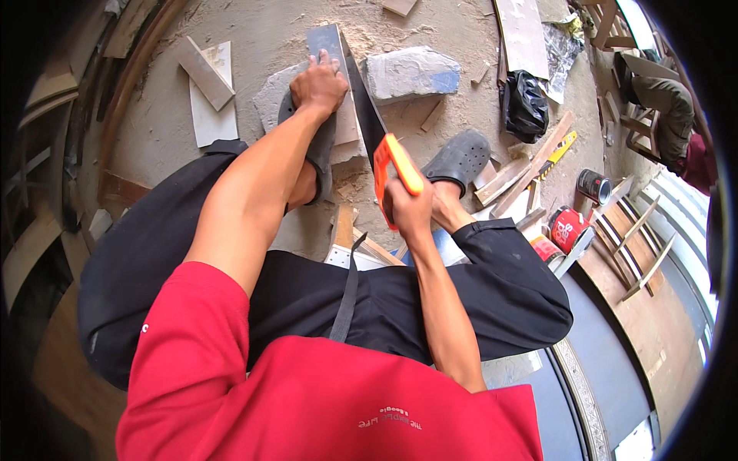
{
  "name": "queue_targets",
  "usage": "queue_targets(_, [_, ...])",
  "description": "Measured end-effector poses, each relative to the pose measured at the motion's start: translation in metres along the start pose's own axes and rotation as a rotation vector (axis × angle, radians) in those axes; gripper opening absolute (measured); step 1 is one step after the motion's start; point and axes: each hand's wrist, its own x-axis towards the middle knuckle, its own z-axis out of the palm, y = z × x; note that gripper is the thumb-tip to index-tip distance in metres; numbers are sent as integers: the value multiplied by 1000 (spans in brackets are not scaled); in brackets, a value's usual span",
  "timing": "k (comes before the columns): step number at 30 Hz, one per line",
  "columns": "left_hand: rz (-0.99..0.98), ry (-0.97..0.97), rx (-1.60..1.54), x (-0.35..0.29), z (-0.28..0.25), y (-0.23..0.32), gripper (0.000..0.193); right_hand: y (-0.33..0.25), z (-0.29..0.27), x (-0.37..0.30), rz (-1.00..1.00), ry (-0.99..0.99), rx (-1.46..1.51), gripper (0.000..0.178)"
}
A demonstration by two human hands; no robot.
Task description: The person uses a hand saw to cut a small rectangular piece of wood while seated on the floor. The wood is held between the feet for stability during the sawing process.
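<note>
My right hand (409, 206) is wrapped around the orange handle of a handsaw (367, 107). The saw's dark blade points away from me, along the right edge of a narrow wooden board (347, 123). Over that board my left hand (320, 86) bears down, its fingers curled and resting on the surface near a grey-blue far end (324, 38). Underneath, a rough pale block (277, 88) supports the board at its left. My left foot, in a dark clog (321, 154), is against the board. Where the teeth meet the wood is too fine to make out.
Another pale block (411, 73) lies right of the blade, near my right clog (460, 157). Wood offcuts (206, 73) lie at left. On the right are a black plastic bag (526, 106), a yellow cutter-like tool (560, 154), paint cans (569, 229) and a seated person's leg (663, 107).
</note>
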Motion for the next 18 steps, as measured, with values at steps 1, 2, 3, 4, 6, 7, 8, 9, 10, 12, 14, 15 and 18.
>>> queue_targets(1, [13, 12, 4, 1, -4, 4, 63, 6, -2, -17, -94, 22, 3, 51])
queue_targets(2, [60, -9, 26, -2, -11, 3, 64, 12, -1, -36, -183, 42, 9, 53])
queue_targets(3, [27, -2, 13, 0, -7, 1, 63, 12, -3, -54, -181, 35, 38, 53])
queue_targets(4, [-2, 1, 3, 1, -1, -2, 62, 13, 1, -62, -163, 33, 61, 54])
queue_targets(6, [-39, -13, -14, 1, 9, -5, 58, 17, 11, -48, -116, 45, 79, 54])
queue_targets(7, [-40, -18, -26, 5, 9, -1, 56, 20, 15, -28, -100, 58, 89, 54])
queue_targets(8, [-49, -22, -33, 6, 7, 1, 55, 23, 14, -10, -53, 60, 112, 53])
queue_targets(9, [-22, -27, -10, 4, 3, 5, 53, 24, 12, -5, -31, 59, 119, 53])
queue_targets(10, [0, -33, 12, 1, -5, 8, 52, 24, 11, -7, -30, 52, 118, 52])
queue_targets(12, [21, -69, 30, -4, -17, 5, 50, 15, 2, -43, -115, 33, 60, 53])
queue_targets(14, [127, 28, 77, 1, -4, -7, 56, 5, -4, -69, -100, 3, 82, 55])
queue_targets(15, [186, 70, 108, 0, 1, -11, 59, 9, -5, -69, -90, 4, 72, 54])
queue_targets(18, [33, -47, 15, -4, -24, 11, 57, 19, 2, -11, 14, 10, 29, 53])
